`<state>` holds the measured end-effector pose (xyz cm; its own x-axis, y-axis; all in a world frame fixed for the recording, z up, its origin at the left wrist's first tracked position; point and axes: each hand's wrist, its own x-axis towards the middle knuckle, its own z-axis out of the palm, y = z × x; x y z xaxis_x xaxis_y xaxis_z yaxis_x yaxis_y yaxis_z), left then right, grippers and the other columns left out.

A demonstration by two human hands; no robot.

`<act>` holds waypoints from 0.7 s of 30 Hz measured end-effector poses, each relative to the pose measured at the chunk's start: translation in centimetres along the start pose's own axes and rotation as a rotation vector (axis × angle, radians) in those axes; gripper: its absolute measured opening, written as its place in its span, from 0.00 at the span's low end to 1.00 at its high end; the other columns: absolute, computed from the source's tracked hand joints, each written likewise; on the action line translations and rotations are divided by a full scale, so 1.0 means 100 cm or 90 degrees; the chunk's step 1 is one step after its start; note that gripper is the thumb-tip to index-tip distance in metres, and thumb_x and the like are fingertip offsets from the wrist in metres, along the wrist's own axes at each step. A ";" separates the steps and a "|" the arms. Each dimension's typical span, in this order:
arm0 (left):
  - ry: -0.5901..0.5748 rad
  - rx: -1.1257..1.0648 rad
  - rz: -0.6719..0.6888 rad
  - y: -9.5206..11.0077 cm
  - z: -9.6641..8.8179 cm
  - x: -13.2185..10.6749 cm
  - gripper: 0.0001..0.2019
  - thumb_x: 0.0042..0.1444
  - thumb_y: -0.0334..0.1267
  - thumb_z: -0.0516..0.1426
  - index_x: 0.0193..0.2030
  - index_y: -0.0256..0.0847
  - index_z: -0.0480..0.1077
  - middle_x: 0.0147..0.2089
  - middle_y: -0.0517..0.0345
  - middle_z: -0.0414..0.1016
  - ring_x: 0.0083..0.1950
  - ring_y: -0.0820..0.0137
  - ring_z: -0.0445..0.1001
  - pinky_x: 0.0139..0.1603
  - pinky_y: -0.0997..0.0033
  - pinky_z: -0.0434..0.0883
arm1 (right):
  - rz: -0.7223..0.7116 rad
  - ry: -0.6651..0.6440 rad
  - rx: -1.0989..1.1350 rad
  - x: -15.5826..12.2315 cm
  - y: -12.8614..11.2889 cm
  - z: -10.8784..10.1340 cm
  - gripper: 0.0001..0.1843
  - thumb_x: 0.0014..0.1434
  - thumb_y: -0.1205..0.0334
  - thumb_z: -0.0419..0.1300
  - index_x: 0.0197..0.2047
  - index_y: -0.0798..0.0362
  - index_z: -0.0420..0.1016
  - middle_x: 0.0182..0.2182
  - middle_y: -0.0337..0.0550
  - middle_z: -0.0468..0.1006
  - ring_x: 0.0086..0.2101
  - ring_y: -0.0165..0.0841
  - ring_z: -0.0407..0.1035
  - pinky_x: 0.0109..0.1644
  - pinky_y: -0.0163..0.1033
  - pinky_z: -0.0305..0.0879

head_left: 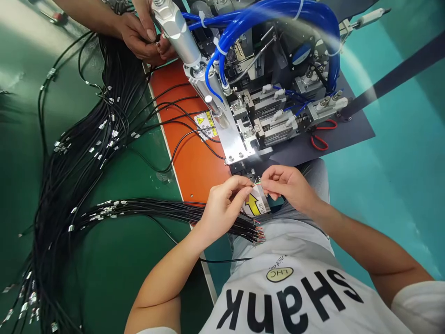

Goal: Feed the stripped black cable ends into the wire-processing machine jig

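My left hand [222, 206] is closed in a pinch, thumb against forefinger, beside a metal block with a yellow arrow label [255, 204]. Opposite it, my right hand [290, 185] pinches too. Between the fingertips run thin coloured wires [257, 184], green, white and red, at the front end of the machine's slide. Which cable they belong to is hidden by my left hand. Below that wrist, a bundle of black cables [167, 208] passes toward my lap, its stripped, coloured ends [259, 235] resting near the white shirt.
A metal press machine [222, 120] with blue air hoses [278, 11] stands ahead on an orange base [194, 171]. Many black cables [66, 185] with white tags cover the green table [118, 283]. Another person's hands [142, 39] work at the top. Red-handled scissors [320, 143] lie right of the cylinders.
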<state>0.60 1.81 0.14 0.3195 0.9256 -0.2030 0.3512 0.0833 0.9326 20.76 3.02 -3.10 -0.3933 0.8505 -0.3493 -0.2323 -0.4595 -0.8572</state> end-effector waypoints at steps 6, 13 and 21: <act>0.057 0.015 0.029 -0.005 0.005 -0.002 0.04 0.63 0.36 0.58 0.43 0.40 0.71 0.31 0.60 0.75 0.30 0.75 0.72 0.31 0.77 0.70 | 0.016 0.004 0.010 -0.001 0.014 0.004 0.10 0.54 0.58 0.71 0.34 0.53 0.77 0.26 0.35 0.77 0.22 0.24 0.68 0.26 0.30 0.67; 0.092 0.009 0.054 -0.005 0.008 -0.004 0.04 0.62 0.35 0.60 0.42 0.40 0.72 0.34 0.59 0.76 0.32 0.75 0.73 0.34 0.78 0.72 | 0.008 -0.020 0.025 0.000 0.009 0.001 0.10 0.56 0.56 0.70 0.34 0.54 0.78 0.26 0.36 0.77 0.22 0.24 0.67 0.26 0.30 0.66; 0.085 -0.177 -0.058 -0.002 0.008 -0.002 0.09 0.59 0.41 0.62 0.42 0.39 0.77 0.39 0.53 0.75 0.30 0.75 0.71 0.27 0.76 0.73 | -0.017 0.055 -0.044 -0.003 0.013 0.018 0.10 0.55 0.57 0.70 0.33 0.54 0.77 0.26 0.35 0.77 0.22 0.25 0.69 0.27 0.31 0.68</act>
<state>1.20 1.29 -0.20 0.1729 0.9485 -0.2654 0.1138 0.2485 0.9619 18.96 1.73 -3.48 -0.3091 0.8826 -0.3542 -0.1789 -0.4197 -0.8898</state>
